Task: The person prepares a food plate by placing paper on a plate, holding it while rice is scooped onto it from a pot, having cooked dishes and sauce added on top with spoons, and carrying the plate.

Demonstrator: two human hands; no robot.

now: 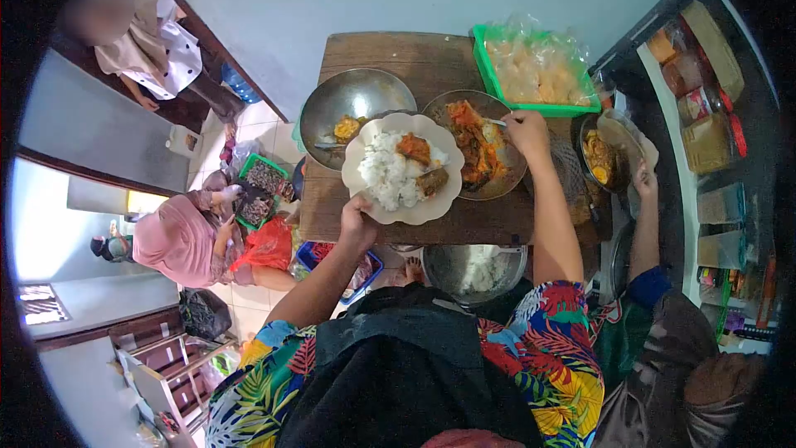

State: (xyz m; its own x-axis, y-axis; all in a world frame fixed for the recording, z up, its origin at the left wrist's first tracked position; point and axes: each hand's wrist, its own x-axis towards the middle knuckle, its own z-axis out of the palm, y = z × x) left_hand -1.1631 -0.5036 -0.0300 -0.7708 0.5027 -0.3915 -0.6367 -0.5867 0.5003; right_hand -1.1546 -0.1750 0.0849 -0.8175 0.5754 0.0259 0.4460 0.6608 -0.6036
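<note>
Under both hands stands a brown wooden table (398, 58). Beyond the right hand sits a green plastic tray of pale crackers in clear wrap (535, 70). Beyond the left hand rests a large round steel bowl (352, 99) with a little yellow food in it. Above the left hand, and held by it, is a cream scalloped plate (404, 168) heaped with white rice and fried pieces. Just left of the right hand lies a round metal pan of orange-red stew (474, 145). The left hand (358, 220) is closed on the plate's near rim, thumb on top. The right hand (526, 131) pinches a thin metal spoon (496, 122) reaching into the pan. Right of it, another person's hand (645, 178) holds a lid over a dark pot.
</note>
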